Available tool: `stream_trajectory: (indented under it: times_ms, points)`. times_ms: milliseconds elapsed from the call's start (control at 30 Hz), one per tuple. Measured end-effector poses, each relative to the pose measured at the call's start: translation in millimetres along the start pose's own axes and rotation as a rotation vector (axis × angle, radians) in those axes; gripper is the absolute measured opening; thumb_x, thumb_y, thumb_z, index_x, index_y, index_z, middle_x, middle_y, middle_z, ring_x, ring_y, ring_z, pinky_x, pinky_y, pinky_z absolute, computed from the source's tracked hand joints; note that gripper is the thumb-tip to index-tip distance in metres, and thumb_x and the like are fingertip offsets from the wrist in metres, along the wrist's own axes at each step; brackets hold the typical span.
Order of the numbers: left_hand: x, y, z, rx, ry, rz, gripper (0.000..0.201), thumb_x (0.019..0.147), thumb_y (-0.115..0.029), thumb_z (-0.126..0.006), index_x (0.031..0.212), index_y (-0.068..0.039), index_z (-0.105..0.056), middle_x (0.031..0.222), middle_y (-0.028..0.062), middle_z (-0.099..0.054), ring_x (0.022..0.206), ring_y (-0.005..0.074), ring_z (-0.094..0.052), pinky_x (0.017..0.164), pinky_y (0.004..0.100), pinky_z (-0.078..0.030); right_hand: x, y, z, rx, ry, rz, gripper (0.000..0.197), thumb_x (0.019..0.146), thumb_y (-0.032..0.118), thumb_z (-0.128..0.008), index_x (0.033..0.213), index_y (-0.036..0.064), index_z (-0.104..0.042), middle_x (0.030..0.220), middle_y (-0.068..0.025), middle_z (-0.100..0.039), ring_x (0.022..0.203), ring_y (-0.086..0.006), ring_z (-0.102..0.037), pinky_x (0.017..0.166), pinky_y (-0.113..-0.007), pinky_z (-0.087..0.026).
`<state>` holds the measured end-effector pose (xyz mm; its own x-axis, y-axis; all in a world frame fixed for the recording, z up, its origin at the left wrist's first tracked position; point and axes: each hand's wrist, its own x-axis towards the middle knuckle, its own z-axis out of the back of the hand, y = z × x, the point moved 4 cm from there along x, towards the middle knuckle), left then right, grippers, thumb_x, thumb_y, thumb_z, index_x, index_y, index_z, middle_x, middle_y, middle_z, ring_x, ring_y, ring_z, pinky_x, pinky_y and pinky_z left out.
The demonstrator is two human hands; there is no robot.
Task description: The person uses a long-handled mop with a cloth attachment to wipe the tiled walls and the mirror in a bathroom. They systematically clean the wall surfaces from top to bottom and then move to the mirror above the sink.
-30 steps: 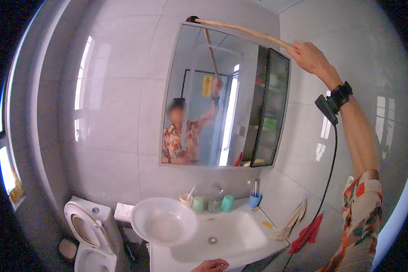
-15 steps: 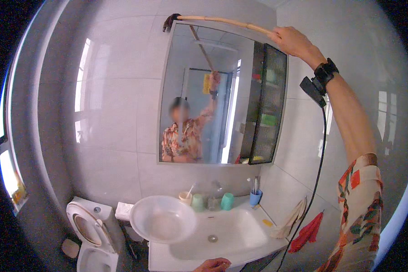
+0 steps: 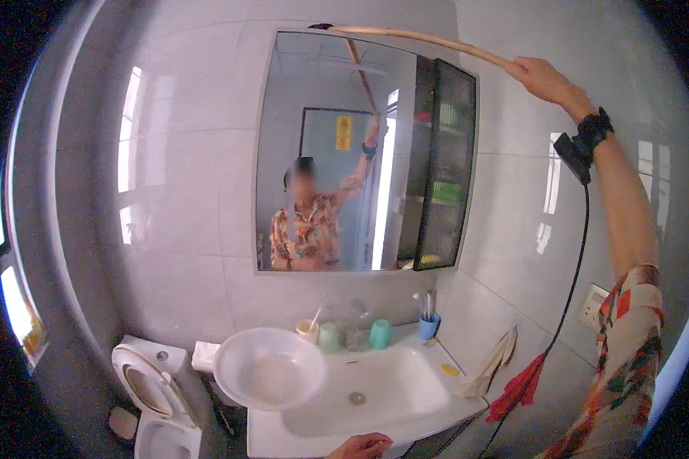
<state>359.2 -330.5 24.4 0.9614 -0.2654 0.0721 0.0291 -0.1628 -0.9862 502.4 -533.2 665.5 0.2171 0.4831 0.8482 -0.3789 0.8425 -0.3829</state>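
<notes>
High on the right, my right hand [image 3: 545,81] is closed around the end of a long bamboo-like stick [image 3: 417,36]. The stick slants along the top edge of the mirror cabinet [image 3: 337,153]. Its far tip carries a dark head [image 3: 321,27], mostly hidden behind the cabinet's top, so I cannot tell its kind. A black band with a small device and cable [image 3: 581,144] sits on my right wrist. Low in the middle, my left hand [image 3: 362,446] rests by the front edge of the white sink [image 3: 421,390], fingers loosely apart and holding nothing visible.
A whitish translucent washbasin [image 3: 269,369] stands over the sink's left part. Behind are cups [image 3: 380,334] and a blue toothbrush holder [image 3: 429,327]. A beige cloth [image 3: 491,363] and red cloth [image 3: 519,389] hang at right. A toilet [image 3: 155,394] stands at left.
My right hand has moved right and slightly down, drawing the stick rightward along the cabinet top. Its dark head, which hung past the left corner, now lies above the mirror. My left hand stays put.
</notes>
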Motion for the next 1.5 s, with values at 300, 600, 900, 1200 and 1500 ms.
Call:
stream_trajectory:
  times_ms: [300,600,900,1200,1500]
  points:
    - [18,0,-9,0.134,0.038,-0.070,0.033,0.085,-0.037,-0.051,0.092,-0.005,-0.057,0.072,-0.0016,-0.052,0.063,0.0093,-0.046,0.057,0.0257,-0.040,-42,-58,19,-0.171,-0.013,0.100,0.037,0.087,0.035,-0.042,0.082,-0.0007,-0.050,0.067,-0.0158,-0.052,0.061,-0.0284,-0.049,0.060,-0.038,-0.039]
    - [32,-10,-29,-0.018,0.266,-0.116,0.025,0.084,-0.029,-0.056,0.098,-0.008,-0.055,0.077,-0.0046,-0.050,0.066,0.0067,-0.043,0.057,0.0223,-0.036,-75,-93,39,-0.257,0.109,-0.206,0.033,0.086,0.034,-0.044,0.084,0.0014,-0.052,0.071,-0.0170,-0.056,0.064,-0.0324,-0.051,0.061,-0.042,-0.040]
    - [46,2,-35,0.160,0.252,-0.125,0.025,0.085,-0.028,-0.055,0.100,-0.008,-0.056,0.080,-0.0043,-0.052,0.068,0.0070,-0.045,0.058,0.0232,-0.039,-72,-106,32,-0.419,0.135,-0.140,0.032,0.086,0.033,-0.044,0.089,0.0036,-0.055,0.078,-0.0166,-0.059,0.072,-0.0342,-0.055,0.065,-0.042,-0.043]
    - [41,-4,-45,0.034,0.261,-0.015,0.024,0.085,-0.030,-0.055,0.097,-0.010,-0.057,0.083,-0.0042,-0.054,0.072,0.0083,-0.049,0.064,0.0247,-0.041,-92,-118,29,-0.544,0.090,-0.276,0.028,0.085,0.029,-0.044,0.090,0.0037,-0.054,0.086,-0.0166,-0.059,0.080,-0.0350,-0.056,0.070,-0.044,-0.045]
    - [35,-23,-54,0.020,0.298,-0.019,0.021,0.086,-0.028,-0.052,0.093,-0.009,-0.057,0.081,-0.0025,-0.054,0.072,0.0084,-0.049,0.063,0.0256,-0.039,-119,-127,-14,-0.113,0.098,-0.465,0.033,0.083,0.031,-0.047,0.081,-0.0004,-0.056,0.065,-0.0108,-0.056,0.056,-0.0222,-0.053,0.052,-0.037,-0.043]
